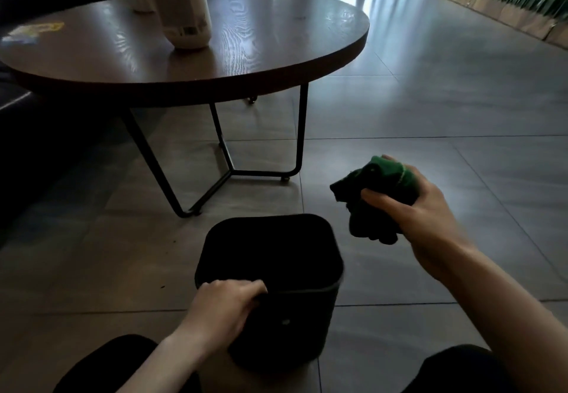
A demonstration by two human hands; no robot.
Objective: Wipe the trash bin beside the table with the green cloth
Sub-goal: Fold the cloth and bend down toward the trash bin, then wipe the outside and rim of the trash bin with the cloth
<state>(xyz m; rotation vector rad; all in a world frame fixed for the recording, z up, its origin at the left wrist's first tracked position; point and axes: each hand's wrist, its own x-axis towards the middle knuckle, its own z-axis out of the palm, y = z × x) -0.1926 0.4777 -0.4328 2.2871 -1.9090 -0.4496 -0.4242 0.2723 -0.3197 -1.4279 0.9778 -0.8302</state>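
Holding the trash bin (270,269) at lower centre, my left hand (226,306) curls over its near rim; my right hand (421,217) clutches the bunched green cloth (381,190) just right of it, so I judge the wipe travels leftward.

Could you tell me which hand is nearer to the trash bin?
Left. The left hand grips the near rim of the trash bin, touching it. The right hand is off to the bin's right, apart from it, holding the green cloth.

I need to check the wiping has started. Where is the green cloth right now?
In the head view the green cloth is bunched in the right hand, held in the air to the right of the black trash bin, not touching it.
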